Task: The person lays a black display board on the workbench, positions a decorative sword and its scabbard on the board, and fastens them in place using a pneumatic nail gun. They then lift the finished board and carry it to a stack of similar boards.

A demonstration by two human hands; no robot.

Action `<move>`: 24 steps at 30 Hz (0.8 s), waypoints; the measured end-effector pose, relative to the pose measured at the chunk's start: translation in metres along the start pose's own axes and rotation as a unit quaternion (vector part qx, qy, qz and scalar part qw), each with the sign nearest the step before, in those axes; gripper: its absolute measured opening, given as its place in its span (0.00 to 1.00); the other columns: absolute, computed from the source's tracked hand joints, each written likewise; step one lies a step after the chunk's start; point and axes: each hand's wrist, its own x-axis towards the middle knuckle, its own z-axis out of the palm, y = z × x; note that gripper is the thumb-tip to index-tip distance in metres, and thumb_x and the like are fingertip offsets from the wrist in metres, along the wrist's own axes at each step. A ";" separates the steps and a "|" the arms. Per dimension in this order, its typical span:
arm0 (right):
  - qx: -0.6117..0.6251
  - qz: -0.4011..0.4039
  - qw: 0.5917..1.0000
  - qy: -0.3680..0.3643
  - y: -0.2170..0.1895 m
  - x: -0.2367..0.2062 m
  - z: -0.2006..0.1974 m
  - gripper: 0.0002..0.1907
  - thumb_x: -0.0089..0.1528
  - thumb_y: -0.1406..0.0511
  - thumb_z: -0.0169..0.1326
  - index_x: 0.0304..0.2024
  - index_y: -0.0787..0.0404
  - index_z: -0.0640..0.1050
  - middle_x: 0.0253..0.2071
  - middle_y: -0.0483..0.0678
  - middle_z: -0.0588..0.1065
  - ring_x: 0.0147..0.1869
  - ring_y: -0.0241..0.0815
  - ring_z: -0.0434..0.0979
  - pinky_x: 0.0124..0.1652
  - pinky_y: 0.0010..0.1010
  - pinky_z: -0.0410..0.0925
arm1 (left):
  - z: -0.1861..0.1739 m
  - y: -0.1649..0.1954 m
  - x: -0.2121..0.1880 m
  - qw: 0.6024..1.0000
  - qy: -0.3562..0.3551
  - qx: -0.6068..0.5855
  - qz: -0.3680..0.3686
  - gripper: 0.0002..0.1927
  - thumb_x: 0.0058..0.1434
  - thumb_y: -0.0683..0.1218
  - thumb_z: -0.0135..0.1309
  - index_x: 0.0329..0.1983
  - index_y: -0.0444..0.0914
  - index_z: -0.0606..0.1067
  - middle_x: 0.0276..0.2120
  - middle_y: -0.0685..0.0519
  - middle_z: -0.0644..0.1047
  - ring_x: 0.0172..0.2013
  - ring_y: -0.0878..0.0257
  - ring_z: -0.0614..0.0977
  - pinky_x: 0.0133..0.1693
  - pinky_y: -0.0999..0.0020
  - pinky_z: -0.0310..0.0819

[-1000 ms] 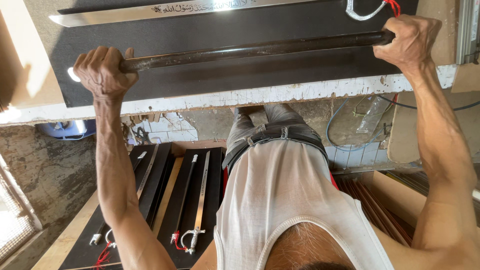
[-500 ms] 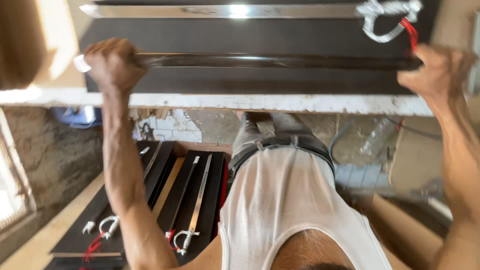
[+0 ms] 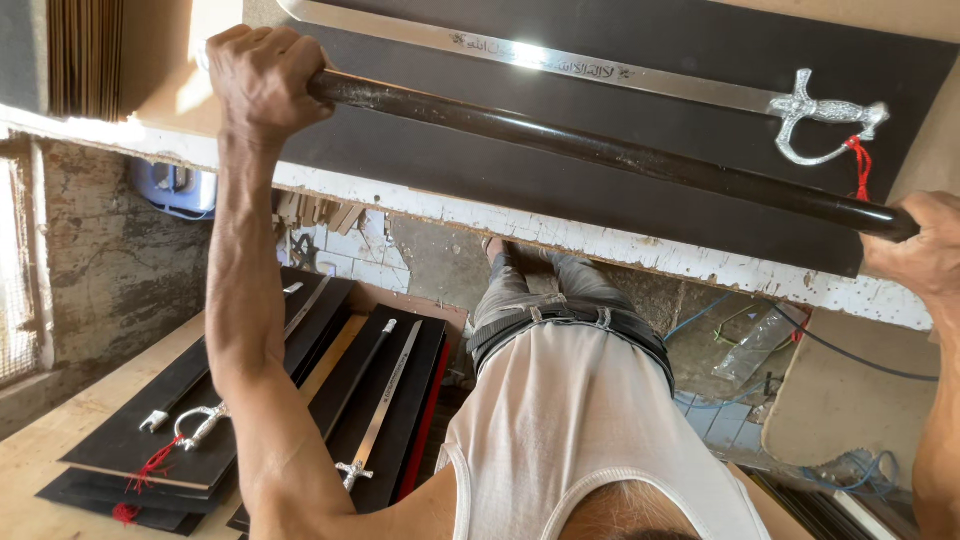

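Left hand (image 3: 262,75): fingers (image 3: 240,45) wrapped fully round the near end of a long black scabbard (image 3: 600,150); grip closed, knuckles up. Right hand (image 3: 925,255): at frame's right edge, closed over the scabbard's other end; fingers only partly in view. The scabbard runs slantwise between the two hands, lower at the right, held just above a black board (image 3: 600,200).

On the same board, beyond the scabbard: a bare sword (image 3: 560,62), silver blade with engraved script near the middle, ornate silver hilt (image 3: 825,115) at the right with a red tassel (image 3: 858,165) hanging from the guard. Sword and scabbard lie near each other, roughly parallel, not touching.

The board rests on a tabletop with a chipped white edge (image 3: 640,245).

Below left, on a wooden surface (image 3: 60,450): stacked black boards (image 3: 150,440), some carrying mounted swords (image 3: 385,400) with silver hilts; red tassels show at the near ends.

Blue box (image 3: 175,190) against the wall under the tabletop edge.
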 end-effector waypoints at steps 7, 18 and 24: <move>-0.019 0.029 0.999 0.036 -0.013 0.033 -0.016 0.18 0.62 0.62 0.67 0.24 0.62 0.73 0.21 0.49 0.68 0.23 0.42 0.67 0.28 0.32 0.61 | -0.083 -0.097 -0.050 0.948 -0.081 0.145 -0.272 0.19 0.68 0.41 0.52 0.21 0.47 0.65 0.18 0.63 0.67 0.18 0.74 0.62 0.21 0.76 0.54; 0.042 0.096 0.987 0.120 -0.178 0.033 0.003 0.17 0.61 0.63 0.66 0.22 0.57 0.73 0.21 0.49 0.70 0.23 0.50 0.69 0.27 0.38 0.64 | 0.031 0.226 0.059 0.566 0.105 -0.734 -0.361 0.28 0.60 0.64 0.63 0.47 0.38 0.78 0.35 0.54 0.77 0.31 0.66 0.76 0.33 0.69 0.71; 0.046 0.037 0.992 0.116 -0.235 0.033 0.000 0.11 0.56 0.66 0.64 0.25 0.58 0.73 0.21 0.45 0.71 0.24 0.44 0.73 0.27 0.35 0.64 | -0.005 0.196 0.080 0.458 0.331 -0.663 -0.491 0.19 0.63 0.55 0.66 0.31 0.39 0.72 0.22 0.51 0.73 0.18 0.62 0.72 0.22 0.65 0.71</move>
